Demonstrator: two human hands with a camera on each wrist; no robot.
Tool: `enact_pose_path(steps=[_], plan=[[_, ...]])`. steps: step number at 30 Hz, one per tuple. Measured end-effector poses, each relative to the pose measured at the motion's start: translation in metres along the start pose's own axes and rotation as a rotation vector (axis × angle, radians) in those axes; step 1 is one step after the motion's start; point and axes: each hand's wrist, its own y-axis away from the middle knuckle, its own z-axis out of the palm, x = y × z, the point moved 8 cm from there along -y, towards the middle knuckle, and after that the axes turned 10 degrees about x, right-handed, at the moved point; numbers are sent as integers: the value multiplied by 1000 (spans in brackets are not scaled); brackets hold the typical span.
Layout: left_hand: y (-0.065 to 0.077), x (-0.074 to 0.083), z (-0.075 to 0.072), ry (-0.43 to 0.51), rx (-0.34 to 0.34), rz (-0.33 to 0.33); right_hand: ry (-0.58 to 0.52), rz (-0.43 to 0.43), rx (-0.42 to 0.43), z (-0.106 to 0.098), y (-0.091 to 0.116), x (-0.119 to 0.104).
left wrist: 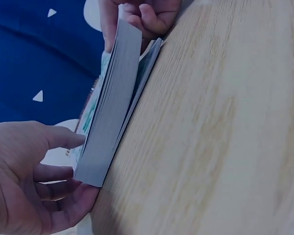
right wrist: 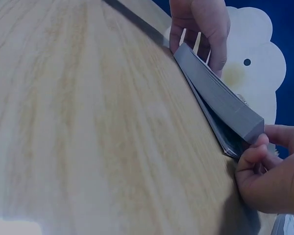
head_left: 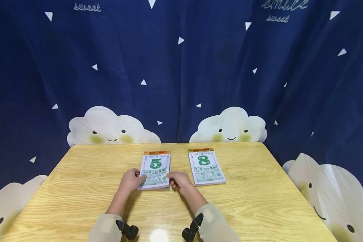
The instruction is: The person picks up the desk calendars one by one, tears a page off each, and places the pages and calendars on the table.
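A thick tear-off calendar (head_left: 154, 171) with a green 5 and a red and yellow top strip lies on the wooden table. At its lower left side my left hand (head_left: 131, 180) holds the edge, thumb on the top page and fingers against the side. My right hand (head_left: 180, 182) pinches the lower right edge, thumb above and curled fingers below. In the right wrist view the page block (right wrist: 220, 93) is raised at the right hand's corner, leaving a gap above a thin bottom layer (right wrist: 213, 120). The left wrist view shows the same gap.
A second tear-off calendar (head_left: 207, 168), with a green 8, lies to the right of the first. Behind the wooden table (head_left: 260, 201) hangs a dark blue curtain (head_left: 181, 67) with white triangles and smiling clouds. A wrist camera (head_left: 128, 230) is strapped to the left sleeve.
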Motion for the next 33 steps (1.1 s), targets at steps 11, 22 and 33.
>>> enact_pose_path(steps=[11,22,33], plan=[[-7,-8,9,167,-36,-33,-80,-33,-67,-6,4,8],[-12,-5,17,368,-51,-81,-134,-54,-179,-7,19,-6],[-9,18,16,860,-190,-65,-175,-92,-227,-22,32,-37]])
